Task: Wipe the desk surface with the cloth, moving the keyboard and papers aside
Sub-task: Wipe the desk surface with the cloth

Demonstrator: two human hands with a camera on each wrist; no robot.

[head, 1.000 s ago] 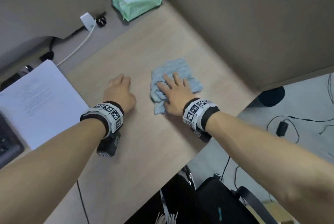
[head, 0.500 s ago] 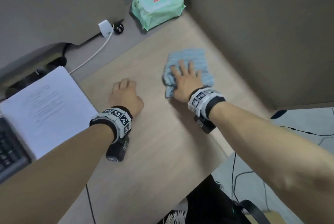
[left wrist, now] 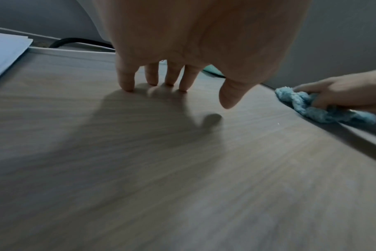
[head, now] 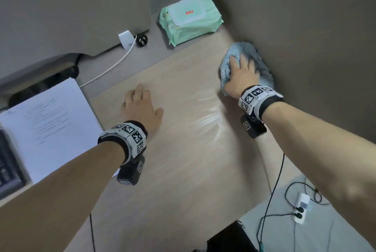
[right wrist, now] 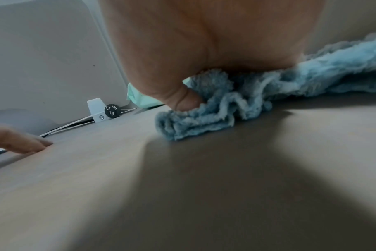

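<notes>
R hand (head: 241,77) flat on the cloth (head: 247,52), fingers straight, thumb (right wrist: 182,98) pressing into a bunched fold; cloth sits against the partition wall (head: 305,27). L hand (head: 142,107) well apart to its left, fingertips (left wrist: 127,87) spread, touching bare desk (head: 183,160). Papers (head: 46,123) & keyboard (head: 8,166) left of L hand. Wipes pack (head: 189,19) beyond the fingers.

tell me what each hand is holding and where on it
The right hand presses flat on top of the cloth, thumb at its near edge. The left hand holds nothing, fingertips on the desk.
</notes>
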